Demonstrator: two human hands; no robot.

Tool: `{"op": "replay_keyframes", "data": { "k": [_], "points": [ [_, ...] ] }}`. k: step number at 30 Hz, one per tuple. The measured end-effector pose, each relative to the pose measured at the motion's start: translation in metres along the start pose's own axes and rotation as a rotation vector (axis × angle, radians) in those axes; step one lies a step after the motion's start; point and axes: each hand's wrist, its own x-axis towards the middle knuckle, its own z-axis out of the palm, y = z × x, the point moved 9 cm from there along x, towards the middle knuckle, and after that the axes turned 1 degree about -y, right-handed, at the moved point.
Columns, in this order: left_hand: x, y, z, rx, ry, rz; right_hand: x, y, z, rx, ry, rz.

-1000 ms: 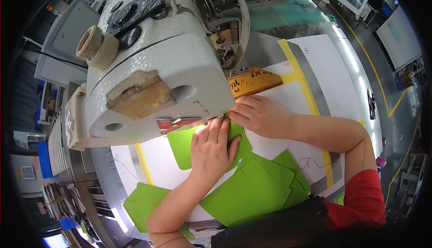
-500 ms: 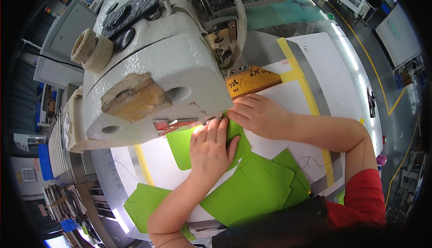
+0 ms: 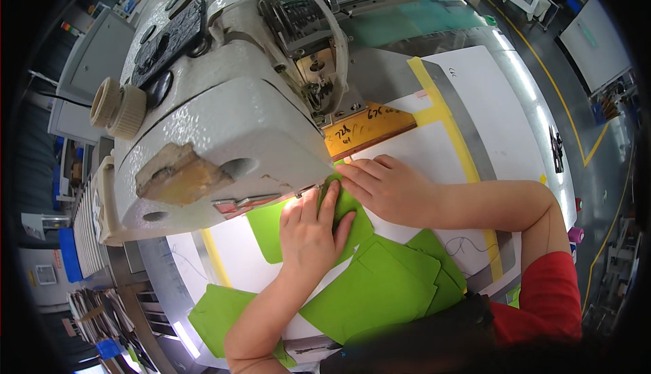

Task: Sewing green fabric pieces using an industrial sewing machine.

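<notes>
A green fabric piece [image 3: 266, 231] lies under the head of a white industrial sewing machine [image 3: 271, 130]. My left hand [image 3: 308, 238] rests flat on this piece, fingers stretched toward the machine and thumb apart. At the piece's far right edge is my right hand [image 3: 393, 194], its fingers bent and drawn together with the tips at the fabric. The machine's head hides the needle area, and the exact grip of my right fingertips is partly covered. An orange-yellow guide plate [image 3: 369, 130] with handwriting sits just beyond my right hand.
Stacked green pieces [image 3: 380, 286] lie close to my body, with another green piece [image 3: 220, 316] left of my left forearm. Yellow tape strips [image 3: 461, 150] cross the white work surface [image 3: 488, 103]. Loose thread [image 3: 468, 244] curls at the right. Small dark snips [image 3: 557, 150] lie at the right edge.
The view has shifted slightly, so the machine appears farther left and lower. Both hands stay on the same green piece, with little movement against it.
</notes>
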Motion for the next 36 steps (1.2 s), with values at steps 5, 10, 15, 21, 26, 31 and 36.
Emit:
{"op": "replay_keyframes", "data": {
  "k": [5,10,15,21,26,31,36],
  "points": [
    [0.0033,0.0002,-0.0024,0.015,-0.011,0.016,0.0012,0.0010,0.0009,0.027,0.005,0.028],
    [0.0035,-0.0009,-0.0009,0.019,-0.031,0.018,0.0038,0.0003,0.0007,-0.015,-0.025,0.024],
    [0.0028,0.0024,-0.0014,0.078,-0.010,0.029,0.0032,0.0000,0.0042,-0.007,-0.074,0.021],
    [0.0023,0.0037,-0.0007,0.093,-0.004,0.028,-0.0011,0.0006,0.0029,0.064,-0.023,0.012],
    [0.0031,0.0033,-0.0008,0.084,0.003,0.027,-0.0011,0.0006,0.0029,0.069,-0.029,0.011],
    [0.0032,0.0027,-0.0022,0.097,0.025,0.041,-0.0002,0.0000,0.0022,0.080,-0.014,0.013],
    [0.0034,0.0021,-0.0019,0.064,-0.020,0.017,-0.0014,-0.0006,0.0029,0.057,-0.012,0.006]
  ]
}}
